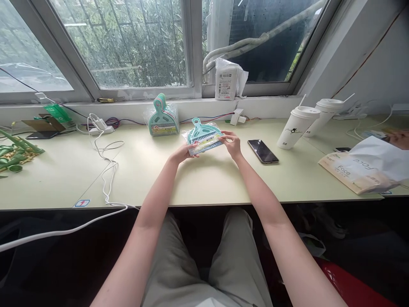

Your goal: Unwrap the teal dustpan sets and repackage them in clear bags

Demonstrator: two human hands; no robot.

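Note:
Both hands hold one wrapped green dustpan-and-brush set (206, 137) just above the pale table, tilted, its handle pointing away from me. My left hand (183, 153) grips the lower left corner, and my right hand (232, 144) pinches the right edge by the label. A row of similar green dustpan sets (163, 117) in clear plastic stands upright behind, to the left, near the window ledge. A dark phone (263, 152) lies flat to the right of my right hand.
Two white cups with straws, the nearer one (298, 127) and another (326, 111), stand at right near a paper bag (361, 168). Another person's hand (399, 139) shows far right. White cables (110, 170) and a plant (17, 151) are left.

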